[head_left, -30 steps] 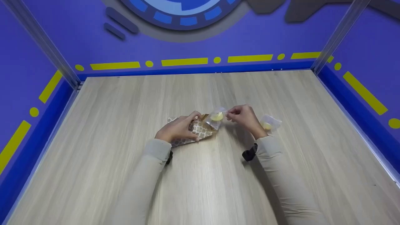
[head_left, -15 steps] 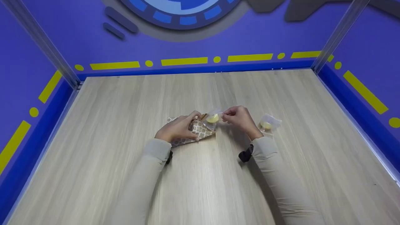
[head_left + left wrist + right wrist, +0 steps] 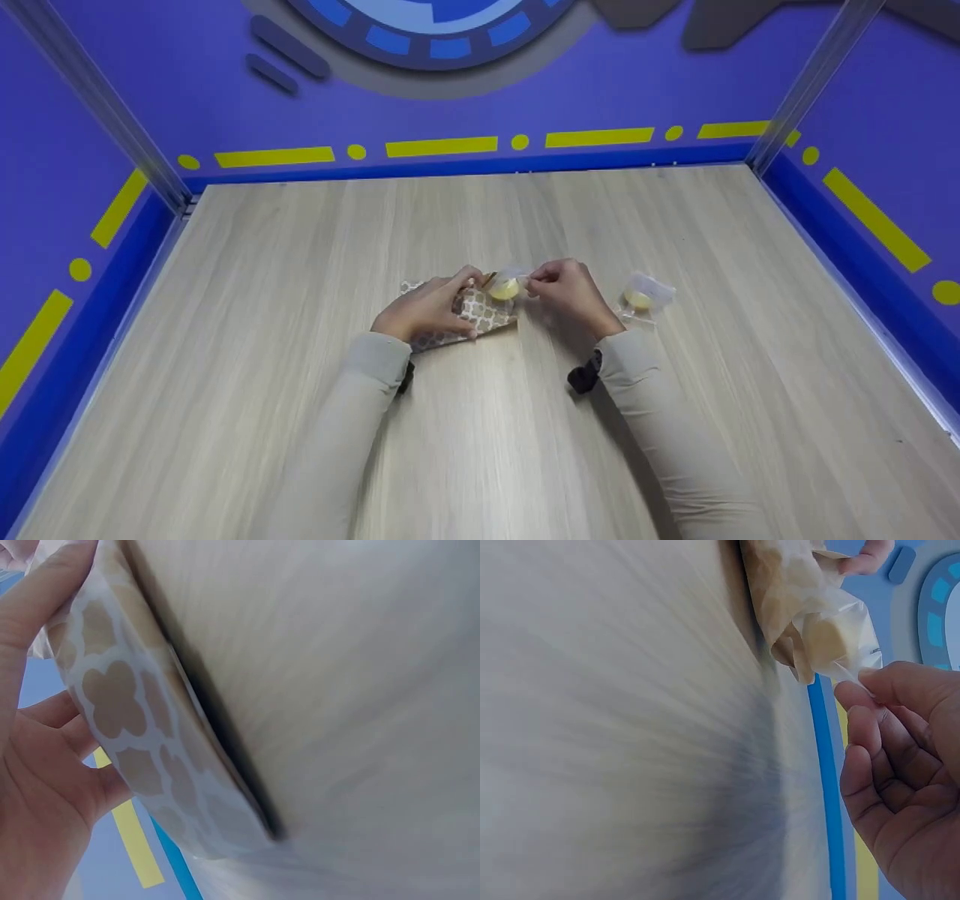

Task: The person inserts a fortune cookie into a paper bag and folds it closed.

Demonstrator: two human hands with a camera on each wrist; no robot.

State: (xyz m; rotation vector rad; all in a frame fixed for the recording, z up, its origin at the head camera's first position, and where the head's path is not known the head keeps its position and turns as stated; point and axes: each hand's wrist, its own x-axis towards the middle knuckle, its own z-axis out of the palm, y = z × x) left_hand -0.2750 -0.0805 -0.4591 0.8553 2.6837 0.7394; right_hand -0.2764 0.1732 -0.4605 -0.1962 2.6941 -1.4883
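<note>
A: How is the left hand (image 3: 429, 307) shown?

B: It is placed over a paper bag (image 3: 486, 313) printed with a tan and white lattice. The bag is held between thumb and fingers, which are spread across its width and bent at its edges. In the left wrist view, the thumb is laid along one face and the other fingers are seen behind it.

A: Where is the bag situated?

B: Near the middle of the wooden table (image 3: 480, 442), with its mouth turned toward the right hand (image 3: 574, 292).

A: And what is gripped by the right hand?

B: The edge of a clear packet (image 3: 505, 287), pinched between thumb and forefinger; the remaining fingers are curled beneath. A yellow piece is contained in the packet, which is positioned at the bag's mouth. How far it is inserted cannot be told.

A: Is anything else to be noted?

B: A second packet (image 3: 651, 292), likewise clear and with a yellow piece inside, is seen on the table to the right of the right hand, apart from it. The table is bordered by blue walls (image 3: 465, 112) marked with yellow dashes and dots.
</note>
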